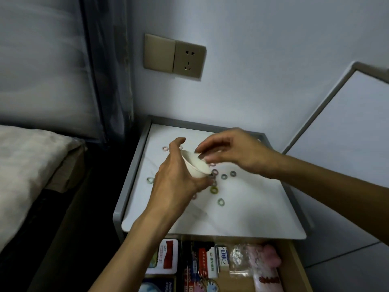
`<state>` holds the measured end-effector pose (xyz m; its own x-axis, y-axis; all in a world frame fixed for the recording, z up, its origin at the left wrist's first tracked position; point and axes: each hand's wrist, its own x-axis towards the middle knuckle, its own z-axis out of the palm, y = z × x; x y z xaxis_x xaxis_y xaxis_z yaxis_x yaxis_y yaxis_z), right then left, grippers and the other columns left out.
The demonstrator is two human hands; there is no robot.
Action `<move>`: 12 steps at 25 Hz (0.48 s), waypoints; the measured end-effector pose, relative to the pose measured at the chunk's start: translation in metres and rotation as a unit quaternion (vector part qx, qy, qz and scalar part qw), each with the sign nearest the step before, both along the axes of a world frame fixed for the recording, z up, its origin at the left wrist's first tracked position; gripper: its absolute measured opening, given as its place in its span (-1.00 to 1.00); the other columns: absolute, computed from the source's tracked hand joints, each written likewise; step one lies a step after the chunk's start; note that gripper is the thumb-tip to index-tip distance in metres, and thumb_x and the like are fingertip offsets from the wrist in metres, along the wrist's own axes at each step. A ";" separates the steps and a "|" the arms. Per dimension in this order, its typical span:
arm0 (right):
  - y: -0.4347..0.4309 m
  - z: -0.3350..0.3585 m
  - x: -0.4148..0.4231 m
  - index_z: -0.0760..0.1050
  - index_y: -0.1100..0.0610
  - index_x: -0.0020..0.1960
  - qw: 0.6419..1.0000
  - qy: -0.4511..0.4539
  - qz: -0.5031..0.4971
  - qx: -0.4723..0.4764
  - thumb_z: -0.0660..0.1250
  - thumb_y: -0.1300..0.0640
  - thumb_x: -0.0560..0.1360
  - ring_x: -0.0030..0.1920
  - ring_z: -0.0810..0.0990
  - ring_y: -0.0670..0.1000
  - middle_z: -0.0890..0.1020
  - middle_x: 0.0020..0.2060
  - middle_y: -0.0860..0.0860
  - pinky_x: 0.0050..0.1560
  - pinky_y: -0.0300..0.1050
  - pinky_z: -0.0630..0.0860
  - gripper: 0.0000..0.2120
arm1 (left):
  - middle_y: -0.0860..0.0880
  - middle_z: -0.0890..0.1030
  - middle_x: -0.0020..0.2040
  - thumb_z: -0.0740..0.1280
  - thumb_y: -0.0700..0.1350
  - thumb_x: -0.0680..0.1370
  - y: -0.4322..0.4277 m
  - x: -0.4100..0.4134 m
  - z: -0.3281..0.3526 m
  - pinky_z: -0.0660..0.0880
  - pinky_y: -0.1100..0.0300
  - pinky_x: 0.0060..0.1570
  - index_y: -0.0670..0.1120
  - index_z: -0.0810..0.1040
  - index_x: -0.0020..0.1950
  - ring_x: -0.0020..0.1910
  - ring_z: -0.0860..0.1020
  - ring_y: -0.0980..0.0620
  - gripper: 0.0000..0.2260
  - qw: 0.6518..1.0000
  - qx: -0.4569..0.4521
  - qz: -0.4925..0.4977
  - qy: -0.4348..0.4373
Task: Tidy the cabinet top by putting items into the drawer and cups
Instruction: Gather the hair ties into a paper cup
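Cabinet top (pixel 242 218): rings (pixel 213 189) lie right of the cup (pixel 194 165) gripped by left hand (pixel 174 180); right hand (pixel 233 150) over rim, grasp unclear.

Dim room, light's pretty flat tbh. Pale blue-grey wall (pixel 252 60) w/ a brass-coloured switch + socket plate (pixel 174 56). Dark curtain (pixel 109 70) at left, bed (pixel 31 165) w/ pale bedding below it. Grey-framed cabinet (pixel 133 165) sits btw the bed and a white grey-edged panel (pixel 347 123). Tiled floor (pixel 347 256) bottom right.
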<state>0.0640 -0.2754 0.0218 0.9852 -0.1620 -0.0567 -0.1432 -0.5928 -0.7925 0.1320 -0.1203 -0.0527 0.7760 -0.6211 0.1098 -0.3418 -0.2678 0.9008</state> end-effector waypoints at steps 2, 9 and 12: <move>-0.027 -0.008 0.003 0.65 0.16 0.05 0.994 -0.030 -0.099 -0.022 0.41 0.28 0.49 -0.11 0.67 -0.12 0.71 -0.08 0.00 -0.12 -0.32 0.56 -0.85 | 0.06 0.45 0.16 0.62 -0.05 0.28 0.002 -0.002 0.003 0.35 0.58 -0.36 0.11 0.16 0.48 -0.23 0.44 0.29 -0.10 1.000 -0.002 0.012 0.004; -0.075 -0.110 0.045 0.49 0.05 0.29 0.955 0.142 -0.195 -0.174 0.49 -0.02 0.43 0.10 0.54 0.03 0.55 0.16 0.04 0.01 -0.20 0.41 -0.53 | -0.02 0.50 0.23 0.61 0.00 0.28 0.004 0.001 0.002 0.49 0.12 0.01 0.11 0.16 0.47 0.12 0.50 -0.05 -0.11 1.000 -0.004 0.025 -0.011; -0.069 -0.124 0.053 0.59 0.07 0.11 0.956 0.094 -0.205 -0.190 0.52 0.09 0.40 -0.16 0.57 -0.03 0.61 0.02 0.02 -0.28 -0.35 0.41 -0.71 | 0.05 0.46 0.16 0.61 0.01 0.29 0.009 0.006 0.003 0.50 0.05 0.10 0.10 0.15 0.47 0.14 0.48 -0.05 -0.11 0.999 -0.002 0.030 -0.023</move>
